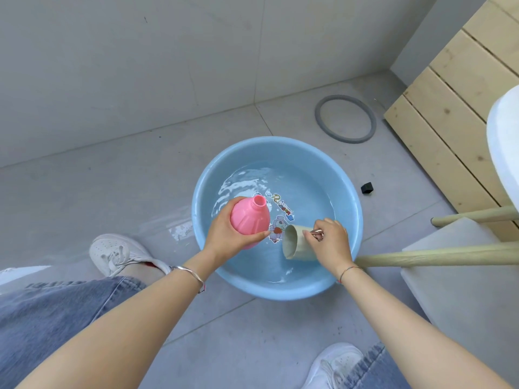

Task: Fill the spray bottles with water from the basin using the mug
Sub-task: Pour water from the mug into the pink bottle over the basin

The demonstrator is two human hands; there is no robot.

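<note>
Scooping stage. The left hand (224, 234) grips the pink spray bottle (248, 221) above the left side of the blue basin (348, 197), its uncapped neck uppermost (ready to receive water). The right hand (330, 242) clasps the handle of the mug (295, 245), laid sideways near the basin's near edge, probably to take up water.

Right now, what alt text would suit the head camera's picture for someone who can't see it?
A person's left hand holds an uncapped pink spray bottle over a blue basin of water, while the right hand holds a beige mug by its handle, tipped sideways in the basin.
</note>
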